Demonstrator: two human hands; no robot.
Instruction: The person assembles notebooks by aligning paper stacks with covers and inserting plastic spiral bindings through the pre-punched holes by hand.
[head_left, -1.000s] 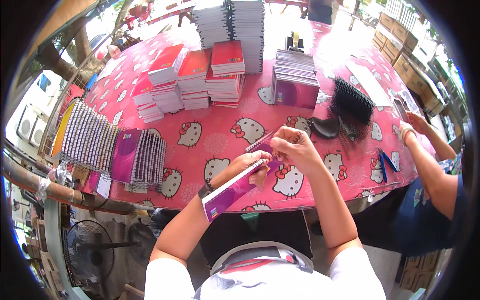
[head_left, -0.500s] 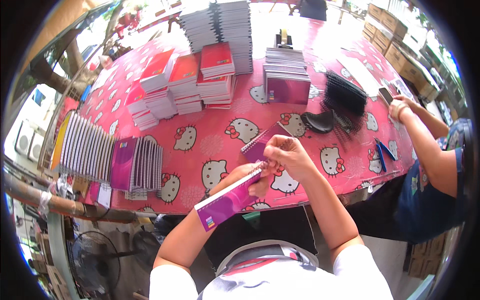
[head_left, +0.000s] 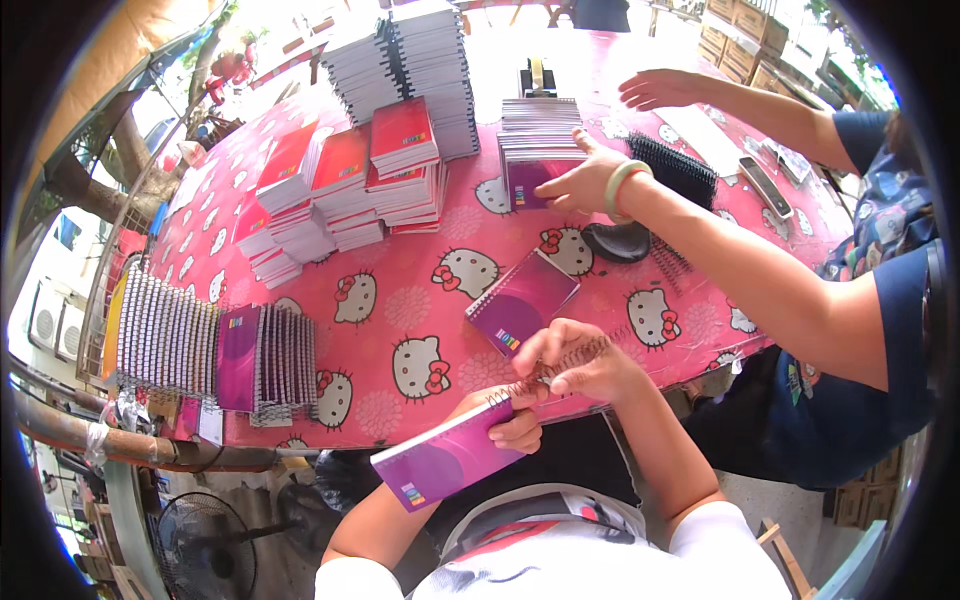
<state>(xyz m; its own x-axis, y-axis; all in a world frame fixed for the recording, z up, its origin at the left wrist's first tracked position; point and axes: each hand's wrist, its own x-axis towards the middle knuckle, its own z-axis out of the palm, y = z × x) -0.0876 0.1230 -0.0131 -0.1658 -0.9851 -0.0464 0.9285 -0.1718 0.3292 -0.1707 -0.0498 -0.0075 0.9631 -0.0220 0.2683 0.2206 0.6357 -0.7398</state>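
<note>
A purple notebook (head_left: 450, 455) lies tilted over my left forearm, and my left hand (head_left: 515, 428) is closed around its upper end. From that end's bound edge runs a dark wire spiral coil (head_left: 615, 338), partly through the holes, with its loose length stretching to the right. My right hand (head_left: 580, 372) grips the coil between thumb and fingers, close to the notebook's corner. Just beyond my hands, a second purple notebook (head_left: 522, 303) rests flat on the table.
A patterned pink table (head_left: 400, 290) carries red notepad stacks (head_left: 345, 160), tall bound stacks (head_left: 430, 80) and purple notebook rows (head_left: 238, 360). At right, a co-worker's hand (head_left: 590, 180) touches an upright notebook row (head_left: 540, 130). Black coils (head_left: 675, 170) and a phone (head_left: 765, 188) lie nearby.
The co-worker's arms have reached in over the table toward the upright notebook row, and the phone is now down on the table. My hands and notebook have shifted slightly lower in view.
</note>
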